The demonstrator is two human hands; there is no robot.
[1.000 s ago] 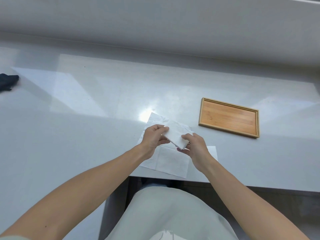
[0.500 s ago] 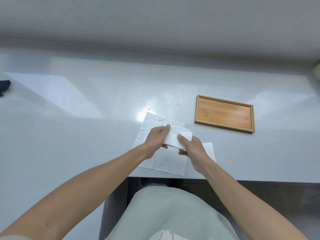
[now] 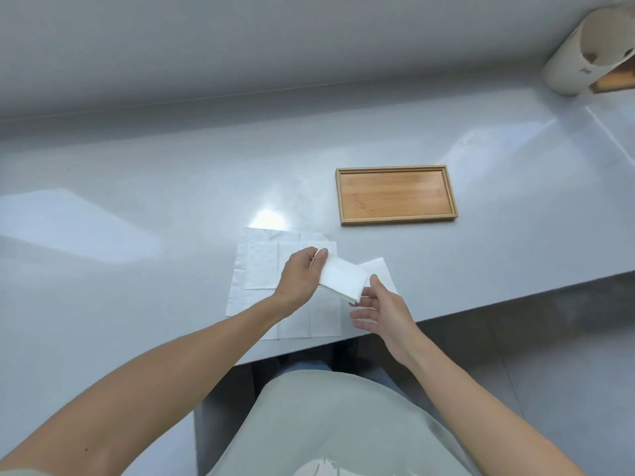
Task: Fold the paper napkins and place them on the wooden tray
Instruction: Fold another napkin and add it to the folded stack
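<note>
A small folded white napkin [image 3: 342, 278] hangs just above the counter, and my left hand [image 3: 299, 280] pinches its left end. My right hand [image 3: 385, 310] is at the napkin's right end with fingers spread; the thumb is beside the edge and the fingertips lie under the corner, not gripping. Beneath both hands lie flat unfolded napkins [image 3: 261, 266], overlapping, and one more corner [image 3: 376, 266] pokes out to the right. The wooden tray [image 3: 395, 194] sits beyond them to the right, with nothing in it.
The grey counter's front edge [image 3: 481, 304] runs diagonally close to my right hand. A paper roll [image 3: 584, 49] and a wooden object [image 3: 615, 85] stand at the far right corner. A grey wall backs the counter.
My right hand has loosened from the folded napkin and spread its fingers. The left hand keeps its hold. The view has swung right, bringing the paper roll into sight.
</note>
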